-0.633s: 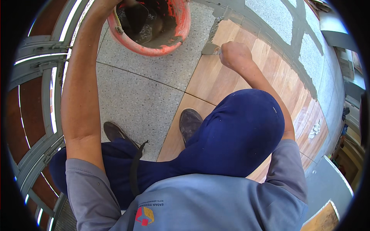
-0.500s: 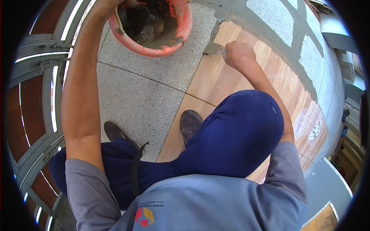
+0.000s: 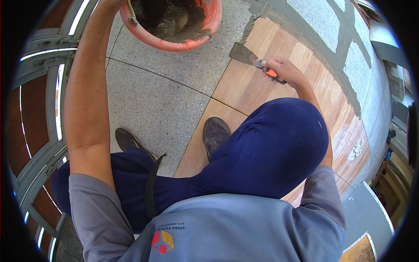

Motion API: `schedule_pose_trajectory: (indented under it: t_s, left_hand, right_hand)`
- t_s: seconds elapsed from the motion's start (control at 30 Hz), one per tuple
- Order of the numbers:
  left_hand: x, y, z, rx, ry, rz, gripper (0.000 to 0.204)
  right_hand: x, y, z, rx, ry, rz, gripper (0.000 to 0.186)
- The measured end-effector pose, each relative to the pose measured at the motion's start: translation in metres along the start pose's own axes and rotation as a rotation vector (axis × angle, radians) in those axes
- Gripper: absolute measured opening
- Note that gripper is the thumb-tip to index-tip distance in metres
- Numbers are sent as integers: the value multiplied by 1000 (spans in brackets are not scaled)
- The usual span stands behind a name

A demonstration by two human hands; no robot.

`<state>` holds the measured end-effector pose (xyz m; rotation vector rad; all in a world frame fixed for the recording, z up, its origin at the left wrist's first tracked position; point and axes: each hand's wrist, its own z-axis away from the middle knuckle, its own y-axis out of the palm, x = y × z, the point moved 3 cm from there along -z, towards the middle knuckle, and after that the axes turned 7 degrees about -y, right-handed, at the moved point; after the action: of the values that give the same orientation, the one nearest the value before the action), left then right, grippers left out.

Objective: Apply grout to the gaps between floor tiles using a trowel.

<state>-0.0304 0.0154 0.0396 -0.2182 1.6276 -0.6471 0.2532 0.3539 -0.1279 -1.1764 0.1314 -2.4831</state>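
Observation:
My right hand (image 3: 286,71) is wrapped round the black and orange handle of a putty knife (image 3: 245,54). Its wide, grey-smeared blade points left, over the edge of the wood-look tiles (image 3: 244,83), close to a strip of wet grey mortar (image 3: 249,29). Whether the blade touches the tile, I cannot tell. At the top edge, my left hand (image 3: 112,2) is beside the rim of a red-orange bucket (image 3: 172,45), its fingers cut off by the picture. Grey mortar or murky water lies in the bucket, with a dark shape inside.
Speckled grey floor tiles (image 3: 152,87) lie under the bucket and my left shoe (image 3: 131,142). My right shoe (image 3: 216,133) is on the wood-look tiles. A metal gate (image 3: 39,109) runs along the left. A crumpled white scrap (image 3: 355,150) and a grey board (image 3: 369,209) are at the right.
My right hand has turned and shifted slightly right and down, so the putty knife's handle and more of its blade now show. In the picture, the bucket sits a little higher.

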Motion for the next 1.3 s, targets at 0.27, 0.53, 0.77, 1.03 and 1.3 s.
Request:
schedule_pose_trajectory:
  t_s: [0.27,0.53,0.77,1.03,1.3]
  left_hand:
    - [-2,7,-2,71,-3,56,14]
    - [-1,12,-3,67,10,40,13]
    - [-1,4,-8,47,-10,6,15]
    - [3,3,-3,40,33,119,20]
    - [-3,-2,-13,102,13,-46,20]
  right_hand:
    - [-44,31,-12,-178,-319,229,39]
    - [-54,46,-2,-306,-605,446,47]
    - [-45,51,6,-339,-480,860,45]
    - [-28,66,19,-334,-459,918,45]
    - [6,33,1,-484,-403,582,39]
